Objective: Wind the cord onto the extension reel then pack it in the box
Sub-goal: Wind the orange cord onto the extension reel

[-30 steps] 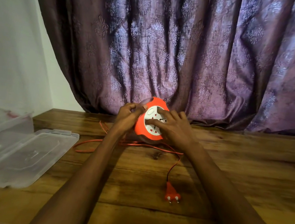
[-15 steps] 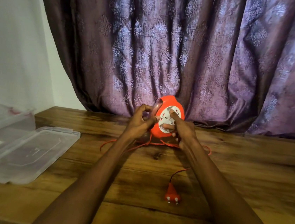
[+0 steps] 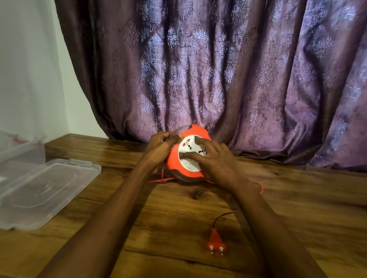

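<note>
Winding stage. The orange extension reel [image 3: 187,155] stands tilted on edge at the far side of the bench [image 3: 164,262]. The left hand [image 3: 162,145] curls round its clear rim handle; the right hand [image 3: 215,160] lies with fingers spread on the white socket face. Loose cord [image 3: 221,216] trails to the plug [image 3: 216,244], lying nearer the person. Judged next: turn the reel further until the slack is taken up. The clear box [image 3: 5,148] and lid [image 3: 34,192] wait at left.
</note>
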{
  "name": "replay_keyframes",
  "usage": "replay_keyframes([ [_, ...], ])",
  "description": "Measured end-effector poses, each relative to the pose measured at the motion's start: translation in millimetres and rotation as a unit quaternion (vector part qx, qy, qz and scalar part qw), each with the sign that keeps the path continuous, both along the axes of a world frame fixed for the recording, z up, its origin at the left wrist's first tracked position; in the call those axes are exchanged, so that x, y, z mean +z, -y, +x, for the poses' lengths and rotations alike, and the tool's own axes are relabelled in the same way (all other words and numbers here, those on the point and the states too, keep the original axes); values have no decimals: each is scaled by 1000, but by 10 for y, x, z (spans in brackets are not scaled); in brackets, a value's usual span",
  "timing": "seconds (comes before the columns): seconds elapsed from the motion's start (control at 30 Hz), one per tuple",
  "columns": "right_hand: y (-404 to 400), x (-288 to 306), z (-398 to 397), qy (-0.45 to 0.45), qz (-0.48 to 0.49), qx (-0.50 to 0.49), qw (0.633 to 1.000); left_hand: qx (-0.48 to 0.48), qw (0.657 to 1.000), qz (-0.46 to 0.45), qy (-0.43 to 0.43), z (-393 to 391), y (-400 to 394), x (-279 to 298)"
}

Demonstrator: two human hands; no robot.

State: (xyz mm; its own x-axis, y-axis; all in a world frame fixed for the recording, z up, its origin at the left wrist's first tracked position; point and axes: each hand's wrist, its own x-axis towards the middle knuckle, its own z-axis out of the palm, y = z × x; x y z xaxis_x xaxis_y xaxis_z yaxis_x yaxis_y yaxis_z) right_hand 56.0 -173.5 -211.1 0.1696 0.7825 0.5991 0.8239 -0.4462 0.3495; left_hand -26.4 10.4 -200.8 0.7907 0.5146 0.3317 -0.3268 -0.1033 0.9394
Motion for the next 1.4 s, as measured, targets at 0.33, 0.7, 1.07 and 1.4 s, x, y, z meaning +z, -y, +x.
replay_keyframes([
  [0.33,-214,-55,-86,-285,229,-133,921,72,980,182,29,95,69,-68],
  [0.7,-350,-190,-63,-647,434,-9,627,65,954,292,5,166,50,-116],
  [1.07,-205,-271,-176,-166,66,3,984,106,987,-105,57,99,-93,-82],
  [1.4,-186,-182,-176,-109,165,9,980,65,967,-218,113,52,-88,7],
])
